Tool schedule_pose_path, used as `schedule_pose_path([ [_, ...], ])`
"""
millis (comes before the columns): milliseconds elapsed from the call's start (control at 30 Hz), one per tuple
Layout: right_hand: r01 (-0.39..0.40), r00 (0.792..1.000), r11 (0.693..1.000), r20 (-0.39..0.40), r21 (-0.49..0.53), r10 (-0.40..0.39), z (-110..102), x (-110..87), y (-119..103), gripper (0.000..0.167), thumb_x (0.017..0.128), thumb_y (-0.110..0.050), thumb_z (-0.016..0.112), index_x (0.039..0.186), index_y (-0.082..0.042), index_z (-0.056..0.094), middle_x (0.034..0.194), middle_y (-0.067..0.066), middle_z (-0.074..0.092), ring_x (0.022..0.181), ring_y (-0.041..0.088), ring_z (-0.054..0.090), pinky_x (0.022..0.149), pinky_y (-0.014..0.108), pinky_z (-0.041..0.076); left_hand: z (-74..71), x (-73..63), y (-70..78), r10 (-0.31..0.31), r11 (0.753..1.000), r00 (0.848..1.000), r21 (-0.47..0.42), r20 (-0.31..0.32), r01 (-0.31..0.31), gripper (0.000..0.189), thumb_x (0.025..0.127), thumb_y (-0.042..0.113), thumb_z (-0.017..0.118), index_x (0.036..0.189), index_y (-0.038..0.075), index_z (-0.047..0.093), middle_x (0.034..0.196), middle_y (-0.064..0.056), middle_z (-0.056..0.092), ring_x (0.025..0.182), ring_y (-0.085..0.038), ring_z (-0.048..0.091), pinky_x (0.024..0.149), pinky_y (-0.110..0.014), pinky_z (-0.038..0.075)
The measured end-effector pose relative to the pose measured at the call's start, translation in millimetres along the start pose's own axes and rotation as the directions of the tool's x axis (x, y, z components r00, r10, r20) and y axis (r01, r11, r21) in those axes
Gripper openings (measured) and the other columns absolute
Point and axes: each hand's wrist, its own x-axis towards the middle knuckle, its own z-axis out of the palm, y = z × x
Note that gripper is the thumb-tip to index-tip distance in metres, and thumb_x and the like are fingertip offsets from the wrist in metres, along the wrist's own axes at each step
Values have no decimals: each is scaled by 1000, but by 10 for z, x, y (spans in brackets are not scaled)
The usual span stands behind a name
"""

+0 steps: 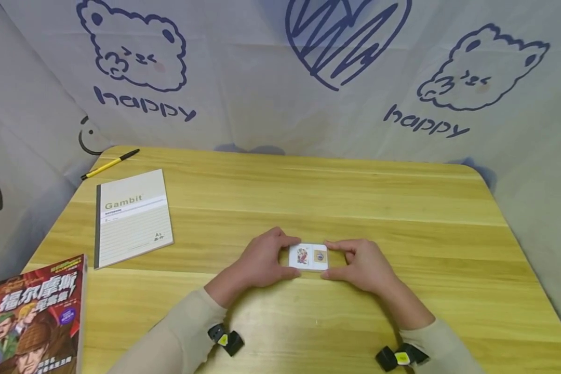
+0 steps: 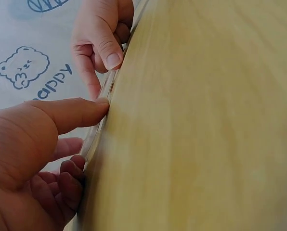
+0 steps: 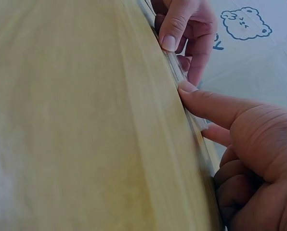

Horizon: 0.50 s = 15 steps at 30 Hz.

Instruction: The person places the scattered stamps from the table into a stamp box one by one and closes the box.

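Observation:
A small flat white case (image 1: 314, 265) with a colourful printed figure on its left part and a tan square picture on its right part lies near the middle of the table. My left hand (image 1: 264, 259) pinches its left end between thumb and forefinger. At the opposite end, my right hand (image 1: 366, 265) does the same with thumb and forefinger. From the left wrist, the left hand (image 2: 32, 149) shows its other fingers curled in beside the tabletop. Seen from the right wrist, the thin side of the case (image 3: 176, 67) runs between both hands, low against the wood.
On the wooden table (image 1: 402, 208), a notebook (image 1: 133, 223) lies at the left, with a yellow and black pen (image 1: 109, 164) beyond it. A comic-style book (image 1: 42, 317) sits at the near left corner. White cloth (image 1: 262, 93) with drawings hangs around the table.

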Motion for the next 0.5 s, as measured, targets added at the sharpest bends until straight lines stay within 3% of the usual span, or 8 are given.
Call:
schedule_pose_path([
  [300,15,1000,1000,16,-5,-15,-7,-16,5,66,67,-38,94,126,-17,71,53,-6,36,47,8,30,44,24,26,15,-18,36,-24,1000,1000,10,-6,24,67,78,30,87,135,7,62,101,-1,56,81,-15,51,72,-32,45],
  [500,49,999,999,2,18,-49,-24,-66,-45,70,72,-29,92,133,-10,64,62,-4,45,54,11,38,55,28,38,-17,-87,131,-52,998,997,44,-50,54,78,79,28,85,145,7,50,114,-8,55,82,-17,52,75,-34,47],
])
